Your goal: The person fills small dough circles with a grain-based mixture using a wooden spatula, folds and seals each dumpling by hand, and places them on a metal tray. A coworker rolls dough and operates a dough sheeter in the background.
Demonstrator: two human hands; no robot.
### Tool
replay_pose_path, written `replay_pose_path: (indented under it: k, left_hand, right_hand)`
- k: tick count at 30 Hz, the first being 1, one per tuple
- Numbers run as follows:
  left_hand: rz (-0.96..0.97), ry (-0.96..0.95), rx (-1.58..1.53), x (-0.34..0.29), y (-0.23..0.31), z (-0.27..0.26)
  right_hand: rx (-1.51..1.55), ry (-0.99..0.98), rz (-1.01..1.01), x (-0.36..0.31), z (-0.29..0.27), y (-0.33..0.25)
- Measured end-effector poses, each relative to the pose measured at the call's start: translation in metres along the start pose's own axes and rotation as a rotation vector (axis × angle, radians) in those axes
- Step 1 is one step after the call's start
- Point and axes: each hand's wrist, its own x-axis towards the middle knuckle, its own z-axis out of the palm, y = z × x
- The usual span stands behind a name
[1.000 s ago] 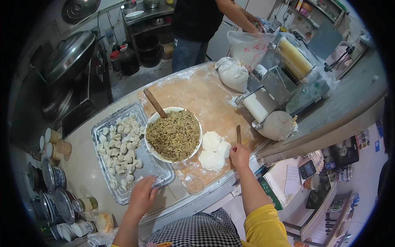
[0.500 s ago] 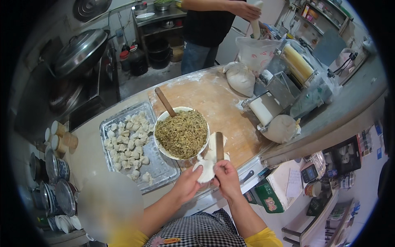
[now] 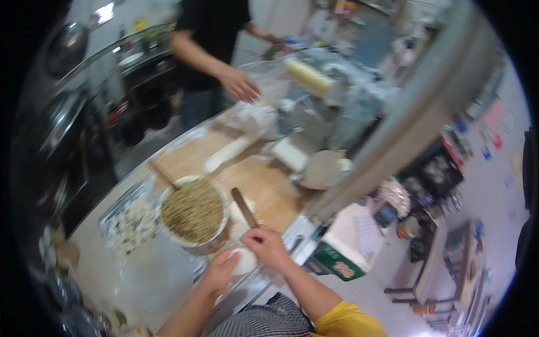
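Observation:
My left hand (image 3: 220,273) pinches a round white dough wrapper (image 3: 244,262) by its edge, at the front of the table. Closed around the lower end of a flat wooden stick (image 3: 244,206) is my right hand (image 3: 268,247), just right of the wrapper. More pale wrappers (image 3: 240,223) lie beneath and beside the stick. A white bowl (image 3: 225,209) heaped with brownish-green filling (image 3: 191,212) stands to the left. Another wooden stick (image 3: 161,173) leans in it. Farther left, a metal tray (image 3: 110,209) bears many folded dumplings (image 3: 135,224). Motion blurs the picture.
Across the floury board (image 3: 264,180), a long dough roll (image 3: 229,154) lies near a co-worker's hand (image 3: 240,84). A dough machine (image 3: 303,132) and plastic bags stand at the far right. A green-and-white carton (image 3: 342,253) sits beyond the right edge.
My view has swung right, shifting the scene leftward. A dough roll now lies on the board; the co-worker held one up before. My hands still hold the wrapper and stick.

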Motion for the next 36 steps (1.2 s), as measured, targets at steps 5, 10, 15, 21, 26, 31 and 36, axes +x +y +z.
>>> replay_pose_path:
  k: [5,10,15,21,26,31,36]
  left_hand:
    - [0.002,-0.103,-0.209,-0.018,0.020,-0.005]
    - [-0.021,0.055,-0.177,-0.031,0.000,-0.049]
    - [-0.078,0.236,-0.256,-0.067,0.005,-0.063]
    - [0.006,0.189,-0.329,-0.091,-0.019,-0.118]
    - [0.098,0.256,-0.379,-0.075,-0.049,-0.181]
    - [0.105,0.391,-0.363,-0.102,-0.021,-0.116]
    - [0.158,0.224,-0.445,-0.107,-0.018,-0.115]
  right_hand:
    - [-0.393,0.364,-0.213,0.022,-0.031,0.024]
    - [-0.286,0.306,-0.155,0.015,-0.041,0.015]
    - [-0.131,0.096,-0.105,-0.023,-0.042,0.005]
    - [0.040,-0.206,0.180,-0.067,-0.042,-0.007]
    - [-0.178,-0.366,0.121,-0.089,-0.042,-0.013]
    - [-0.503,-0.369,-0.021,-0.112,-0.040,-0.015]
    - [-0.672,-0.397,0.043,-0.105,-0.024,-0.031]
